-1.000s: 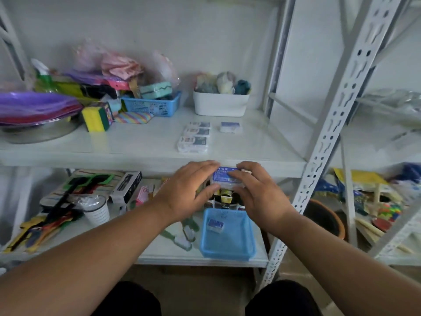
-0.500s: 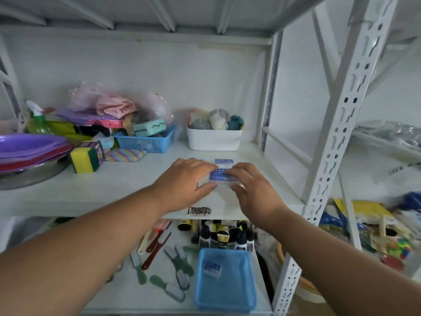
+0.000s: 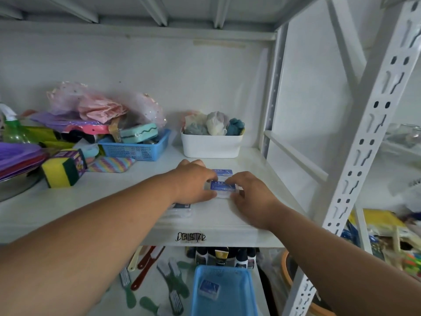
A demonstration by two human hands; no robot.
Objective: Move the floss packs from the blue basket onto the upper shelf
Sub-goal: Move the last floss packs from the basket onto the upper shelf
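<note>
Both hands rest on the white upper shelf (image 3: 250, 226) and hold one clear floss pack with a blue label (image 3: 222, 186) between them. My left hand (image 3: 193, 182) pinches its left side, my right hand (image 3: 249, 197) its right side. The pack sits low on the shelf surface. A second floss pack (image 3: 224, 172) lies just behind it. Another pack (image 3: 181, 207) shows partly under my left wrist. Below, the blue basket (image 3: 224, 302) stands on the lower shelf with one floss pack (image 3: 209, 289) left inside.
A white tub of cloths (image 3: 210, 145) stands behind the hands. A blue mesh tray (image 3: 136, 150), sponges (image 3: 60, 171) and purple plates (image 3: 16, 156) crowd the left. Brushes (image 3: 173, 281) and small bottles (image 3: 222, 256) lie beside the basket. A perforated rack post (image 3: 355, 169) rises at right.
Both hands carried the floss pack up from in front of the lower shelf, over the upper shelf's edge, and down onto its surface beside the other packs. The view tilted upward.
</note>
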